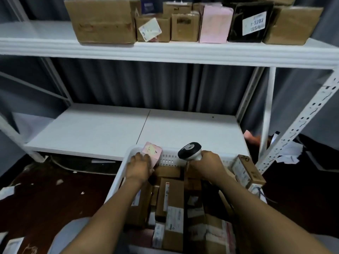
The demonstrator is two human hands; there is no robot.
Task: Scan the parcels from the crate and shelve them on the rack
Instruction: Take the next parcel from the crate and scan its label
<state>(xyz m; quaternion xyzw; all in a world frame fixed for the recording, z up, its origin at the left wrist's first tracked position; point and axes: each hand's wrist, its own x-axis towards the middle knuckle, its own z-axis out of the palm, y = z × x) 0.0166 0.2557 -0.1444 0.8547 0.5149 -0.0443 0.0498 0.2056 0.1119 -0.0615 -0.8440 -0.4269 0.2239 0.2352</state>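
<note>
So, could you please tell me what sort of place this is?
Probably a parcel storeroom: a white rack with labelled boxes, a crate of parcels, and a handheld scanner.

A grey pleated curtain (165, 83) hangs at the far side. Paper scraps (59, 182) (small, white) litter the dark floor (45, 208) at left, near a white cable (62, 166).
</note>
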